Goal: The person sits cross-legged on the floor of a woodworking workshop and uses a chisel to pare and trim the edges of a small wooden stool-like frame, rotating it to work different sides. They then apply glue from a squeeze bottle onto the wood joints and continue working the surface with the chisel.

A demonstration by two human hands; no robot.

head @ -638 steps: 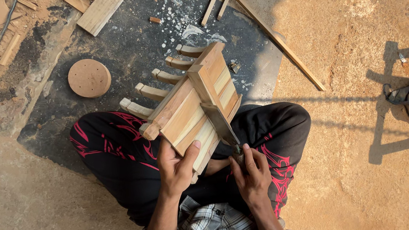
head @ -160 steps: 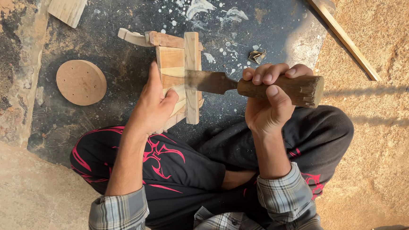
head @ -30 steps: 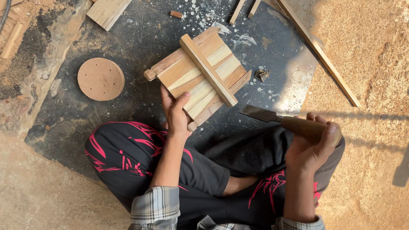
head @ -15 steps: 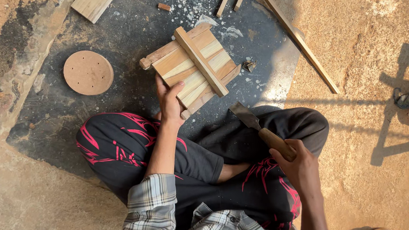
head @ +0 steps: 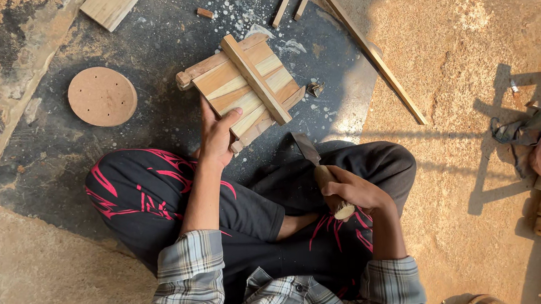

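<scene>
Sandy ground surrounds a dark, chip-strewn floor slab point(head: 151, 46) where I see the person sitting cross-legged, looking down at the work. Lying flat on the slab just ahead of the knees is the wooden slat panel point(head: 245, 88), several pale boards joined side by side with a cross batten point(head: 255, 79) running diagonally over them. The left hand point(head: 218, 136) is clamped on the panel's near edge, thumb over the top face, fingers curled beneath. The right hand point(head: 353, 192) is closed around the wooden handle of a chisel-like blade tool point(head: 313, 159), held low over the lap, its metal blade pointing up toward the panel but apart from it.

A round wooden disc point(head: 102, 96) with small holes lies well to the left, a long thin stick point(head: 371, 52) angles along the slab's right edge, and a flat plank point(head: 111, 6) sits at the top.

As I judge it, the risk is the blade (its edge faces the gripping hand's side): a slip on a hard grain could send it toward the left thumb. The panel is pinned at one corner only, so it could pivot under a push.
</scene>
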